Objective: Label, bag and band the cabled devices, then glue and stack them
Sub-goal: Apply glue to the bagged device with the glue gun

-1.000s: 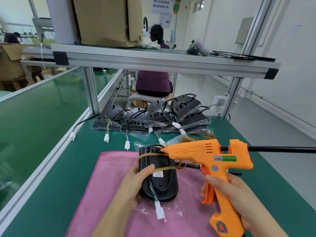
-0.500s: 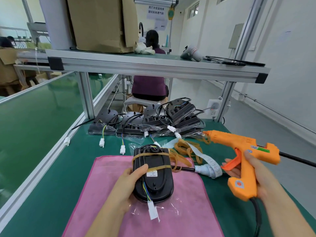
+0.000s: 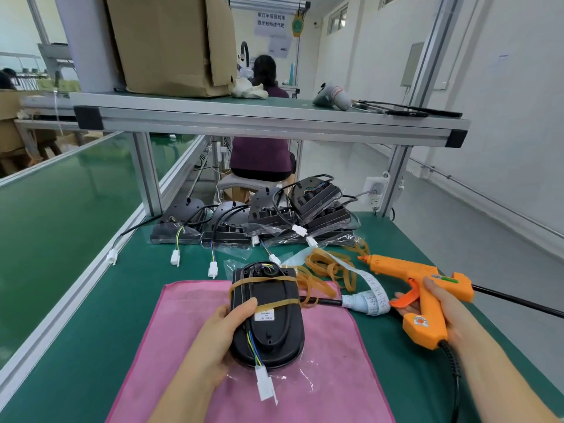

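**Holding a banded device and a glue gun at the bench**

Left hand (image 3: 222, 334) grips the device (image 3: 274, 331) by its left edge, with the thumb curled over the top face beside the nearer of two bands (image 3: 274, 304) that cross it. The device, black and oval, sits in a clear bag (image 3: 308, 366) over the pink cloth (image 3: 329, 386) at the near middle of the table (image 3: 106, 300). Whether it rests on the cloth or is raised slightly cannot be told. A white label (image 3: 264, 315) is stuck on its face just beyond the thumb. Coloured wires run from its body to a white connector (image 3: 265, 384) toward the near edge of the cloth.

Right hand (image 3: 442, 306) is wrapped round the handle of the orange glue gun (image 3: 399, 268), well to the right of the device and apart from it. One finger lies along the body above the trigger. The nozzle points away and left, toward a heap of loose bands (image 3: 326, 270) and a strip of labels (image 3: 374, 293) that lie between gun and device. A black cord (image 3: 454, 370) leaves the butt of the gun toward the near edge.

Farther back, a row of devices (image 3: 268, 215) with trailing cables stands under the shelf (image 3: 274, 120), the rightmost ones stacked. A box (image 3: 171, 47) sits on the shelf, and a seated person (image 3: 261, 157) is beyond it.
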Motion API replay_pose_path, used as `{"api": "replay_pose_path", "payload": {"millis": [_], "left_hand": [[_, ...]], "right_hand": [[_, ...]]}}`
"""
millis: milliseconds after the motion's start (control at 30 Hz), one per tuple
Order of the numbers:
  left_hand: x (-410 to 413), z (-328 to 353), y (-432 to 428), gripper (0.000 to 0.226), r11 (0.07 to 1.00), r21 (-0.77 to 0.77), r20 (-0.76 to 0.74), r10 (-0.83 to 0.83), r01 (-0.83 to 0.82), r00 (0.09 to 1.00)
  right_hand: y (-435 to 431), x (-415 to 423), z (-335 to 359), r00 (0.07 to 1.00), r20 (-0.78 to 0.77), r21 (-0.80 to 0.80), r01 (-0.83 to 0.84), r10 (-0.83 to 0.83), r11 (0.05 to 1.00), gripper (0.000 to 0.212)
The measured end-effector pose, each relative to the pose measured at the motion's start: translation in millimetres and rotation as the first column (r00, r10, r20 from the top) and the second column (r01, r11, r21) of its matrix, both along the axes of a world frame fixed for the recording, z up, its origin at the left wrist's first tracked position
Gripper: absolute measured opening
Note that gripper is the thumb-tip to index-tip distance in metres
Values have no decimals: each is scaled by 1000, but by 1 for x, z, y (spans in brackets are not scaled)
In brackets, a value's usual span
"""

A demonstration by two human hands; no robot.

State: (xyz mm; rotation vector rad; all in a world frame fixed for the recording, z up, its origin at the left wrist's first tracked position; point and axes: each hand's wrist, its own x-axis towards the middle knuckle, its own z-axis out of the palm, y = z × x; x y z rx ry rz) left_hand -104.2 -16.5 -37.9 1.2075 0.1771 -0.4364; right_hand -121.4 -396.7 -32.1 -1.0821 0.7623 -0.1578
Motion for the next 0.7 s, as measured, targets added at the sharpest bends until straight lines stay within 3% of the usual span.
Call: {"api": "replay_pose_path", "payload": {"millis": [233, 400, 567, 700], "left_hand": [[0, 2, -1, 49, 1000, 8, 11, 16, -16, 1000], [-1, 2, -3, 53, 1000, -10, 18, 5, -5, 1000], [-2, 2, -3, 58, 1000, -26, 17, 4, -4, 1000], [-3, 4, -3, 58, 1000, -30, 17, 4, -3, 1000]], "right_hand": [[-3, -5, 3, 991, -132, -63, 0, -8, 998, 40], [-7, -7, 3, 953, -304, -259, -92, 9, 961, 46], [-1, -7, 14, 868, -495, -481, -235, -40, 845, 72], [0, -6, 16, 811, -585, -543, -367, -26, 755, 68]]}}
